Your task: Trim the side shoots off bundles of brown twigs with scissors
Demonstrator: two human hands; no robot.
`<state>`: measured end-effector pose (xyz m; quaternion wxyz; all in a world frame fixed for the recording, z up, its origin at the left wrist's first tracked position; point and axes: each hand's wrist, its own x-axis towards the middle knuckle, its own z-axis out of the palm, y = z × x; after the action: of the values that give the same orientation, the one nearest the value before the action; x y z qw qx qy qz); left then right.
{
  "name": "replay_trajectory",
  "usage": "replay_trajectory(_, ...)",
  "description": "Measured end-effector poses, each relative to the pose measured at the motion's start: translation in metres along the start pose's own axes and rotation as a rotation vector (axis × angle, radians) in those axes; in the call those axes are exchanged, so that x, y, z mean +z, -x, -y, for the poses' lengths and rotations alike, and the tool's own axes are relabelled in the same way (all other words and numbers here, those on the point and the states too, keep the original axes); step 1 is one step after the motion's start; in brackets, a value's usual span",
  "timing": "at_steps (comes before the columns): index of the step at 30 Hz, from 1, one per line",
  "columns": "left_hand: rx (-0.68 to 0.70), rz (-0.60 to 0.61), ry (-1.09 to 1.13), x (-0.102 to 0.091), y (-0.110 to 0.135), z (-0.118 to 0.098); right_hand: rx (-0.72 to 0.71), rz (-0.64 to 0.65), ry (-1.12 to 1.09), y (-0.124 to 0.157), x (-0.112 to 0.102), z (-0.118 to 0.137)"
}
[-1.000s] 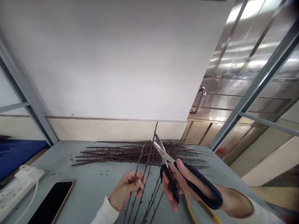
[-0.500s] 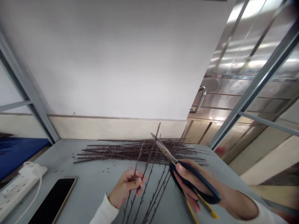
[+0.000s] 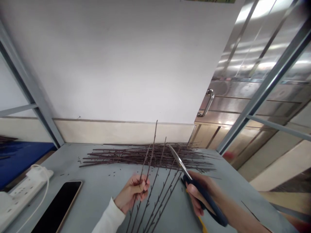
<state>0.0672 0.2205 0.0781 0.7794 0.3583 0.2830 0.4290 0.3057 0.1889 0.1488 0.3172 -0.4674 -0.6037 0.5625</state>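
My left hand [image 3: 132,191] pinches a thin dark twig [image 3: 152,154] with a forked stem, its tip pointing up and away from me. Several knobbly side shoots spread below and to the right of the fingers, running off the bottom edge. My right hand [image 3: 202,189] grips scissors [image 3: 179,158] with dark blue handles. Their blades look together and point up and left, apart from the held twig's upper end. Part of a yellow-handled tool [image 3: 203,224] shows beneath the right hand; the rest is hidden.
A pile of dark twigs [image 3: 109,158] lies across the back of the grey table [image 3: 97,200]. On the left are a phone [image 3: 57,207] and a white power strip [image 3: 19,200] with a cable. Small cut bits are scattered about. Metal posts [image 3: 243,124] rise at both sides.
The twig in my left hand has swung left and stands more upright. The scissors have moved slightly away from it, and their blades have come together.
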Motion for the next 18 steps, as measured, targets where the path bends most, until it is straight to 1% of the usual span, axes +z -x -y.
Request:
replay_trajectory(4, 0.004, 0.015, 0.005, 0.002, 0.002, 0.000, 0.045, -0.032, 0.014, -0.002, 0.004, 0.003)
replay_trajectory(8, 0.024, 0.021, 0.000, 0.003, 0.003, 0.000, 0.090, -0.051, 0.075, -0.006, 0.014, 0.005)
replay_trajectory(12, 0.032, 0.002, -0.012, 0.005, 0.005, 0.000, 0.106, -0.030, 0.085, -0.006, 0.031, -0.005)
replay_trajectory(15, 0.033, -0.011, -0.028, 0.006, 0.007, -0.001, 0.088, 0.002, 0.037, -0.004, 0.045, -0.015)
replay_trajectory(18, 0.034, -0.023, -0.046, 0.006, 0.009, -0.002, 0.090, -0.006, -0.002, 0.000, 0.053, -0.022)
